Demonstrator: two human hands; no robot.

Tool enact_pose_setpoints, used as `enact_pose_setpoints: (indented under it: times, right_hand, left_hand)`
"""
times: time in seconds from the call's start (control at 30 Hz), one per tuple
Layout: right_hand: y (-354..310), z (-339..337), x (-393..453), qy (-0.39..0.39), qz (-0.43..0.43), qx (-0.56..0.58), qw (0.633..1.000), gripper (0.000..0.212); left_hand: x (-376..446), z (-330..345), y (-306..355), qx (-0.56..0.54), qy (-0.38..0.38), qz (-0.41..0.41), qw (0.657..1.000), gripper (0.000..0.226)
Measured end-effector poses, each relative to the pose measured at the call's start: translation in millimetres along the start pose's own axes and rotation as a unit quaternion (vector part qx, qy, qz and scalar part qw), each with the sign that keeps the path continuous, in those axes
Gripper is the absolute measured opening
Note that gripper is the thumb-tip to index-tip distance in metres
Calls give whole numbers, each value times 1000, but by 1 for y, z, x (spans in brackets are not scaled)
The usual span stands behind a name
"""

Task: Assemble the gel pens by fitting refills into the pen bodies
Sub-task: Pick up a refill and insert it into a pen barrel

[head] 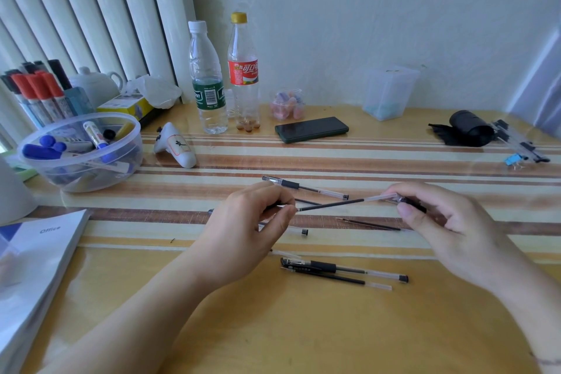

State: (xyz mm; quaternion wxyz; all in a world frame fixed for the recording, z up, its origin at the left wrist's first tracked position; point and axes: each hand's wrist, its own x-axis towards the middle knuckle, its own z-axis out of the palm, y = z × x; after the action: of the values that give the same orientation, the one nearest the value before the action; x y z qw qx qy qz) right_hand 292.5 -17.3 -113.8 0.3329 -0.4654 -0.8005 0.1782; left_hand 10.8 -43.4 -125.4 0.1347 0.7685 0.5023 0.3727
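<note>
Nearest me the yellow table [303, 337] lies bare, giving my hands free passage below the two capped pens [343, 272]. Around my left hand [243, 231] and right hand [440, 222], a loose refill [368, 224], another pen [305, 187] and what may be an empty barrel [299, 231] clutter the stripes. Further back, a marker tub [82, 152], two bottles [224, 76] and a phone [311, 129] block reaching.

Single head-worn view, forward and down, close over the table [303, 328] toward the wall.
</note>
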Motion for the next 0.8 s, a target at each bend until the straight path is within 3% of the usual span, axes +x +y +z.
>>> enact_pose_setpoints:
  times: [0.13, 0.27, 0.57, 0.73, 0.8]
  right_hand:
    - [-3, -2, -1, -7, 8, 0, 1000, 31]
    - [-8, -2, -1, -14, -2, -19, 1000, 18]
    - [-7, -3, -2, -75, 11, -116, 990, 22]
    - [-6, -3, -2, -114, 9, -77, 990, 51]
    - [-6, -3, -4, -128, 8, -64, 990, 49]
  left_hand:
    - [0, -1, -4, 15, -17, 13, 1000, 14]
    - [-1, -4, -5, 63, -32, 33, 997, 13]
    - [-3, -10, -6, 190, -68, 118, 972, 19]
    - [-2, -16, -2, 239, -80, 148, 956, 19]
    - [-1, -17, -2, 244, -79, 154, 954, 19]
